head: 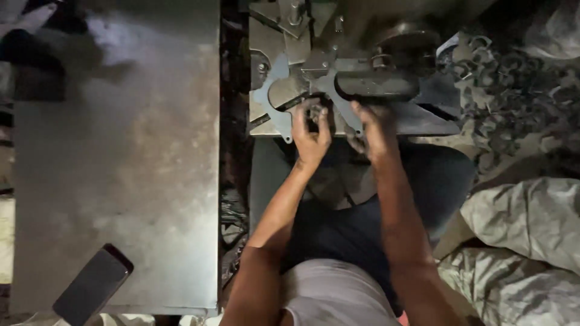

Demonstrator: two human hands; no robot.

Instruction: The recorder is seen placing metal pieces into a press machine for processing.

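At the near left corner of the dull, scuffed metal bench [121,169] I see a dark phone [92,284]. My left hand [310,134] curls around a small dark part [315,113] at the near edge of the press plate [423,121]. My right hand [370,128] presses there; its grip I cannot tell. Crumpled sacks [525,241] lie right, partly cut off.

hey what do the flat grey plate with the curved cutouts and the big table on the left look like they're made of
The flat grey cutout plate under the left hand looks like sheet metal: thin, sharp-edged, dull sheen. The big grey table seems to be bare steel, worn and blotchy with faint reflections, though the dim light leaves that open.
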